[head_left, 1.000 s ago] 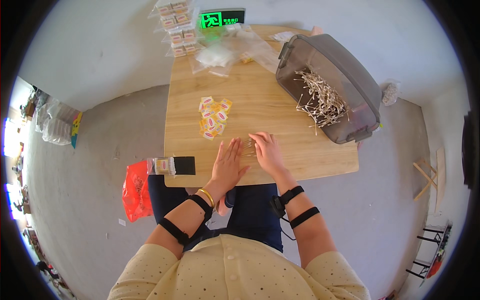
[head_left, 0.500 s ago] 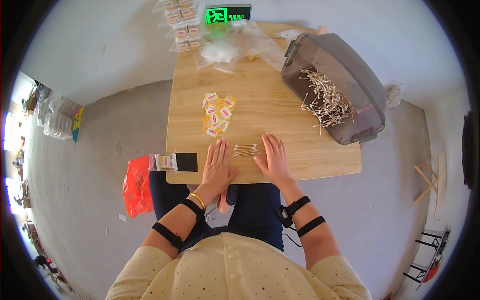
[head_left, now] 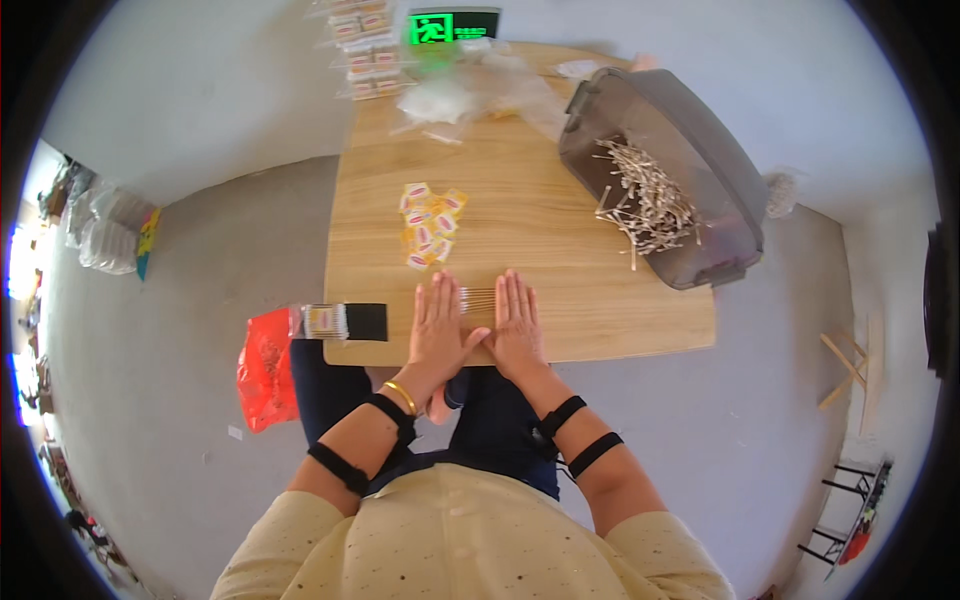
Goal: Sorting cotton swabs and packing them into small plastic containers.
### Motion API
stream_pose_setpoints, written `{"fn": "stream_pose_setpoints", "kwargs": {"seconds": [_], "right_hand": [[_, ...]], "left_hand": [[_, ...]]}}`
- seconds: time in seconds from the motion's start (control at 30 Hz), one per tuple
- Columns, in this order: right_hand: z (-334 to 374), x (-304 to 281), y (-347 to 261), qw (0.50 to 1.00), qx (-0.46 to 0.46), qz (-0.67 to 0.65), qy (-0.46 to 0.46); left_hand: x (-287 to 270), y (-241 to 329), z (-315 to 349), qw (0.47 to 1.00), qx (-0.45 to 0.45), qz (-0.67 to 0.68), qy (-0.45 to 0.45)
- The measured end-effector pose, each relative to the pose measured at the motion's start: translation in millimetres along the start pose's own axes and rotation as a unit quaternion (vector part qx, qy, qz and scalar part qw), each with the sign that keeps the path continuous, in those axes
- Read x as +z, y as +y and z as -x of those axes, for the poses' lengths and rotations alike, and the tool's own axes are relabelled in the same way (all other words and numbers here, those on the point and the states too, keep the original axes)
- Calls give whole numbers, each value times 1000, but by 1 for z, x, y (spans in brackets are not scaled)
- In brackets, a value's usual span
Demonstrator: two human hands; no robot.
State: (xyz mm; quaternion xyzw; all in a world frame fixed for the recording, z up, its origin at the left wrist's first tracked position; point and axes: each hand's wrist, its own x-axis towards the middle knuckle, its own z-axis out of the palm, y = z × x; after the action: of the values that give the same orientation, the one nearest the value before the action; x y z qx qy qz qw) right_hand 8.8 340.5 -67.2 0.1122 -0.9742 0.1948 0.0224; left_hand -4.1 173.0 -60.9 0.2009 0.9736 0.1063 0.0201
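Note:
Several cotton swabs (head_left: 478,300) lie side by side on the wooden table near its front edge, their sticks running left to right. My left hand (head_left: 436,325) rests flat with fingers stretched, its inner edge at the swabs' left ends. On the opposite side my right hand (head_left: 517,325) lies flat too, up against their right ends and covering some of the tips. The two thumbs nearly meet just below the swabs. Beyond my left hand lies a loose cluster of yellow and white printed paper cards (head_left: 430,225).
A grey translucent bin (head_left: 705,180) lies tipped at the right, with a heap of swabs (head_left: 655,200) inside. Clear plastic bags (head_left: 440,100) and stacked swab packs (head_left: 370,60) stand at the back. A swab pack (head_left: 325,322) and red bag (head_left: 268,370) are left.
My right hand has slid left to the swabs' right ends, narrowing the gap between my hands. My left hand stays beside their left ends. The whole view has shifted slightly.

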Motion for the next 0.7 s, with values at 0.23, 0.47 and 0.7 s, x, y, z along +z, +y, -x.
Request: {"fn": "stream_pose_setpoints", "kwargs": {"seconds": [0.23, 0.47, 0.7], "right_hand": [[13, -43, 83, 972, 147, -23, 183], [-12, -82, 182, 920, 300, 77, 239], [-44, -62, 192, 895, 398, 69, 187]], "left_hand": [[-10, -6, 2, 990, 93, 103, 9], [-13, -4, 3, 994, 106, 15, -30], [-16, 0, 1, 994, 103, 8, -28]]}}
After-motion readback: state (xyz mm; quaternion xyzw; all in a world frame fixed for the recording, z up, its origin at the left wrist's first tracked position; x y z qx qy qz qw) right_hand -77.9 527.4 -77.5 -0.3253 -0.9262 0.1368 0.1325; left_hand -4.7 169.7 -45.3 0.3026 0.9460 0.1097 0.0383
